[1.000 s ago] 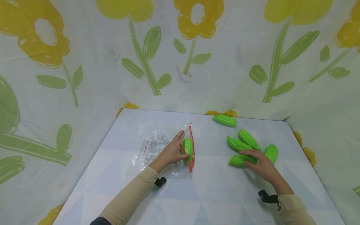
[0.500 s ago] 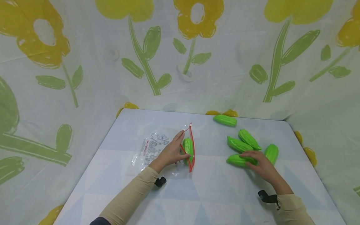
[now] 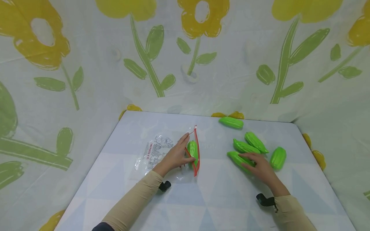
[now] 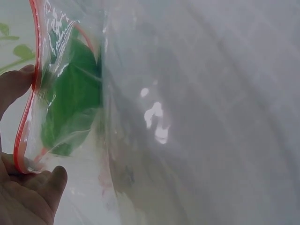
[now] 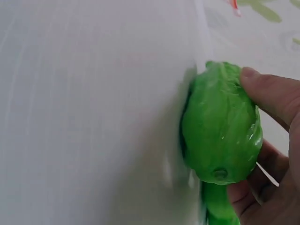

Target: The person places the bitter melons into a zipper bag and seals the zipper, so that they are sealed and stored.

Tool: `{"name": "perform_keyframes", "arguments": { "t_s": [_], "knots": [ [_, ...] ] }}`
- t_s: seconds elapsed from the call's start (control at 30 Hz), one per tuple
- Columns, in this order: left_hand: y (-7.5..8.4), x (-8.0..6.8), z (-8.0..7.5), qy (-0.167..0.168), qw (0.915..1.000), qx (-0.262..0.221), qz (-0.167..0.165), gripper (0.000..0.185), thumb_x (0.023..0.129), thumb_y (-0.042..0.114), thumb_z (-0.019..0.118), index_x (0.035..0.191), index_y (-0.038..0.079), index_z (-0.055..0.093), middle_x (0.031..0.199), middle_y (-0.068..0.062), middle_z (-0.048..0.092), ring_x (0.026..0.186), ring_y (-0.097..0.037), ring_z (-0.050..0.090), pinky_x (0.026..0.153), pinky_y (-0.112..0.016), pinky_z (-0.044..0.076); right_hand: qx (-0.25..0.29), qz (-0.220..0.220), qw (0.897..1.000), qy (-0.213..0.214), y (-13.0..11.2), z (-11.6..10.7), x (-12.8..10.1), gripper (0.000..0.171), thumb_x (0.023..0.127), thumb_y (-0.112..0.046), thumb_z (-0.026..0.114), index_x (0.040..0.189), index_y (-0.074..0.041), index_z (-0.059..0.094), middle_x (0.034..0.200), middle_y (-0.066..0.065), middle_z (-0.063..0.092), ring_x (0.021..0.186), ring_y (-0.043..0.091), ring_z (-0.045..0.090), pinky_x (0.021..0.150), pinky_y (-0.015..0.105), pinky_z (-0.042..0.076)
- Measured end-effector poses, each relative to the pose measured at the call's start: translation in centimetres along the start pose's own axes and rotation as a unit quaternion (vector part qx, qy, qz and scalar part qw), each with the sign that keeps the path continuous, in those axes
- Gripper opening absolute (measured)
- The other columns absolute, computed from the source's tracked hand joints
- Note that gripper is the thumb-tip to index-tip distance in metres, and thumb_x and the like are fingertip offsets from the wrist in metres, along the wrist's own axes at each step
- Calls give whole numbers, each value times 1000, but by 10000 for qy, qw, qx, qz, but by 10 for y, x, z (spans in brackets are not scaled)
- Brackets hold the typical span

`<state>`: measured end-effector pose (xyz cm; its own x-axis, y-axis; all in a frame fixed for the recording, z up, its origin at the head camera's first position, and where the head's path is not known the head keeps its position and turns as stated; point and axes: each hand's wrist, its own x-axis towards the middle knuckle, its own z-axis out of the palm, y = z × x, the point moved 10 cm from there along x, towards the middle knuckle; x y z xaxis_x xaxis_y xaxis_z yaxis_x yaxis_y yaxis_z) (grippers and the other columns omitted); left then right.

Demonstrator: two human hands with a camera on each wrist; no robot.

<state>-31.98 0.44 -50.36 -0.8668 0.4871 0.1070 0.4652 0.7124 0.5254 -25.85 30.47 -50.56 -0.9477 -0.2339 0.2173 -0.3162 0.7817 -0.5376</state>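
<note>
A clear zip bag (image 3: 141,165) with a red zip edge lies flat at the left, its mouth spread toward the right. My left hand (image 3: 173,158) holds the bag at its mouth, fingers on the red edge (image 4: 24,124). One green, ridged bitter melon (image 3: 192,148) is inside, just within the mouth; it shows through the plastic in the left wrist view. To the right, my right hand (image 3: 261,170) grips another bitter melon (image 3: 235,158) between thumb and fingers, close over the table. In the right wrist view the blunt end of this melon (image 5: 222,126) faces the camera.
Beyond the right hand lie two bitter melons side by side, one nearer (image 3: 244,146) and one behind (image 3: 256,142). Another melon (image 3: 278,158) lies right of that hand, and one more (image 3: 231,122) near the table's back edge. A flowered curtain (image 3: 225,70) surrounds the table (image 3: 219,192).
My right hand has moved left with the bitter melon, which has turned so its tip points up and left. The left hand and the bag have stayed in place.
</note>
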Motion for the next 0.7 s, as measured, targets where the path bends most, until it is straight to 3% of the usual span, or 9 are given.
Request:
{"name": "perform_keyframes", "arguments": {
  "t_s": [0.13, 0.37, 0.7],
  "knots": [
    [0, 1, 1, -9, 10000, 5, -27, 108, 72, 54, 72, 150, 12, 11, 156, 8, 3, 139, -16, 22, 104, -34, 38, 100, 265, 9996, -25, -4, 9, 10, 42, 85, -39, 66, 123, -22, 61, 117, 6, 60, 107, 27, 54, 83, 45, 45],
    [0, 1, 1, 5, 10000, 24, 6, 108, 72, 55, 72, 150, 11, 11, 156, 7, 3, 139, -18, 21, 105, -35, 36, 283, 430, 9983, 260, -18, 20, 28, 41, 84, -37, 67, 121, -18, 63, 108, 6, 61, 86, 18, 52, 72, 35, 45],
    [0, 2, 2, 50, 10000, -36, 77, 108, 71, 56, 72, 150, 9, 14, 156, 4, 5, 139, -19, 23, 105, -37, 36, 504, 804, 9949, 330, -23, 36, 44, 44, 83, -41, 67, 122, -21, 62, 113, 5, 60, 90, 21, 55, 74, 36, 47]
  ]
}}
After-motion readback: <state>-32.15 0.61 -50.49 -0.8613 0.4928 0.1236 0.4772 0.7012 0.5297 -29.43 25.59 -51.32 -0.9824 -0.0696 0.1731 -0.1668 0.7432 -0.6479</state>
